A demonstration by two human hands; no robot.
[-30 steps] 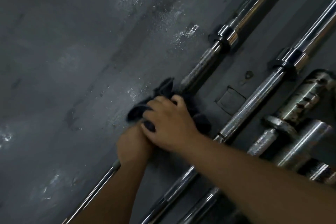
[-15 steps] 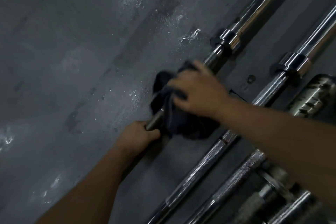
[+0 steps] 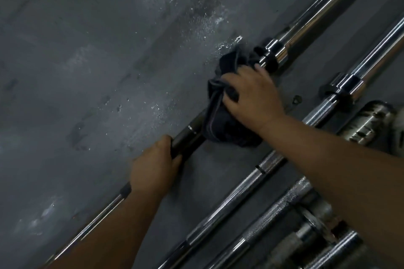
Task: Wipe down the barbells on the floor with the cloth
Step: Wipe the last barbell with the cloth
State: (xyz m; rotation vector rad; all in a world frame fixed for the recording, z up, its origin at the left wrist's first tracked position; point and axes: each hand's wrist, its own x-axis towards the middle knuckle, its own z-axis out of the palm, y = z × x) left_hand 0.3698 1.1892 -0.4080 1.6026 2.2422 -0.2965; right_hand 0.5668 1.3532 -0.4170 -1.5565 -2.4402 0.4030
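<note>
1. The person is working on the outermost barbell (image 3: 188,135), which is lying on the floor (image 3: 87,72) and running from 7 o'clock to 1 o'clock across the view.
2. The left hand (image 3: 153,168) is gripping the dark shaft of this bar with its fingers curled round it. It is sitting at 7 o'clock from the cloth (image 3: 220,122) and, I think, is steadying the bar.
3. The right hand (image 3: 253,96) is pressing the dark cloth onto the same shaft, its bent fingers clasping the bunched fabric. The cloth is wrapping the bar just beside the shiny collar (image 3: 273,54), which is at 1 o'clock from it.
4. In my judgement the task is only getting started. The cloth is reaching one end of the shaft, while the sleeve beyond the collar is waiting.
5. The second barbell (image 3: 229,199) and the third barbell (image 3: 269,218) are lying parallel at 5 o'clock from the cloth. Nothing is touching them, so they are probably remaining to be wiped.
6. Some short thick bars (image 3: 371,124) are lying at 4 o'clock. Whether they are needing a wipe, I cannot tell.
</note>
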